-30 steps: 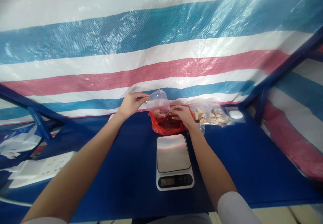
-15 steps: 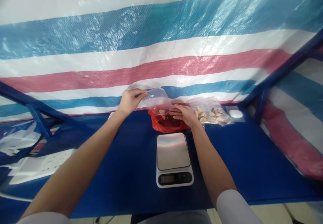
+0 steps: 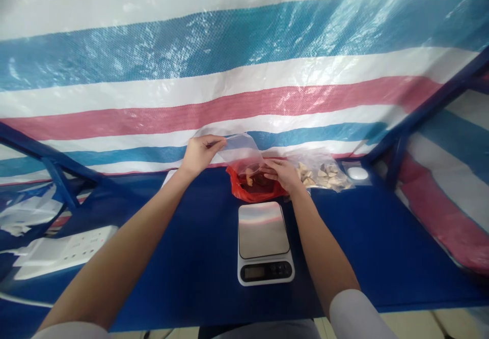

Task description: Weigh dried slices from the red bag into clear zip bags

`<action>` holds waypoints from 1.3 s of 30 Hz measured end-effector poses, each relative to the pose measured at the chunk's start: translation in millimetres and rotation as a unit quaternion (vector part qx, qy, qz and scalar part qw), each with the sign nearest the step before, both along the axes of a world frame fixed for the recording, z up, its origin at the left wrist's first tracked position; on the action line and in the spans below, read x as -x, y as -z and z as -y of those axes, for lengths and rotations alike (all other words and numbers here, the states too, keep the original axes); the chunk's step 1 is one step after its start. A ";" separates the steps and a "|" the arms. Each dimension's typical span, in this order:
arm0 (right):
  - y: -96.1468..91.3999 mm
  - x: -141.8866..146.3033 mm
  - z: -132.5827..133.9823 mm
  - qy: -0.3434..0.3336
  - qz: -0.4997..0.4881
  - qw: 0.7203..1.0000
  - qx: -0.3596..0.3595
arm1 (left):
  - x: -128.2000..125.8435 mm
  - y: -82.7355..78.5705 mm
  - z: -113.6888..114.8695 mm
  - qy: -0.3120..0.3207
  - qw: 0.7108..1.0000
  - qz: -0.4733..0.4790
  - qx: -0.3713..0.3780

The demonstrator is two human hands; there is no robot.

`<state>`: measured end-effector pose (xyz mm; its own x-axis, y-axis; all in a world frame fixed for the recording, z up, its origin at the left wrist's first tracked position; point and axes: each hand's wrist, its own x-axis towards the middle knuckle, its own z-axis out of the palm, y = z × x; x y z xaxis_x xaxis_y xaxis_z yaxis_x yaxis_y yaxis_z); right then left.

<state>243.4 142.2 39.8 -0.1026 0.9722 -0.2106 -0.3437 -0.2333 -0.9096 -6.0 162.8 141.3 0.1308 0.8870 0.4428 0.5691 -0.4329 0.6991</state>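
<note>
My left hand (image 3: 204, 151) pinches the raised end of a clear plastic bag (image 3: 242, 148) between thumb and fingertips. The bag slants down to the right, over an open red plastic bag (image 3: 256, 195). Closed at the lower edge of the clear bag is my right hand (image 3: 281, 172), its fingers partly over the red bag's opening. Light brown dried pieces (image 3: 249, 177) show at the red bag's mouth, with darker contents behind them, too shadowed to name. Just in front of the red bag stands a kitchen scale (image 3: 263, 229) with a bare steel top.
Right of my right hand lies a clear bag of pale dried slices (image 3: 324, 175), and beyond it a white rounded object (image 3: 358, 173) in clear wrap. A white power strip (image 3: 82, 247) sits at the left on the blue table (image 3: 198, 273). Striped sheeting (image 3: 191, 94) rises behind.
The light brown pieces sit slightly lower, at the red bag's mouth. My left hand and the clear bag have shifted slightly right; the right hand has hardly moved.
</note>
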 end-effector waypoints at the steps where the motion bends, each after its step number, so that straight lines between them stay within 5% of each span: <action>1: -0.7 -0.9 -0.2 0.001 -0.008 1.000 -0.003 | -0.1 -1.2 0.6 -0.003 1.000 0.007 0.003; 10: -2.6 -3.6 2.7 0.004 -0.026 0.999 -0.021 | -1.6 -9.3 3.6 0.000 1.000 0.029 0.008; 21: -8.1 10.5 45.5 0.052 0.042 0.998 -0.020 | -9.1 -7.9 30.7 0.015 0.991 0.126 0.046; 31: -14.1 13.8 50.4 0.124 0.087 0.979 -0.140 | 5.4 35.0 80.9 -0.006 0.921 0.346 0.180; 39: -40.1 11.0 42.9 0.009 0.221 0.945 -0.241 | 15.3 60.0 118.4 0.023 0.915 0.324 0.238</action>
<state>232.4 99.3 79.8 -0.0904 0.9667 0.2396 0.0947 0.2478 -0.9642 -21.3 44.3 81.3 0.0196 0.9998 0.0050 -0.0434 -0.0042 0.9991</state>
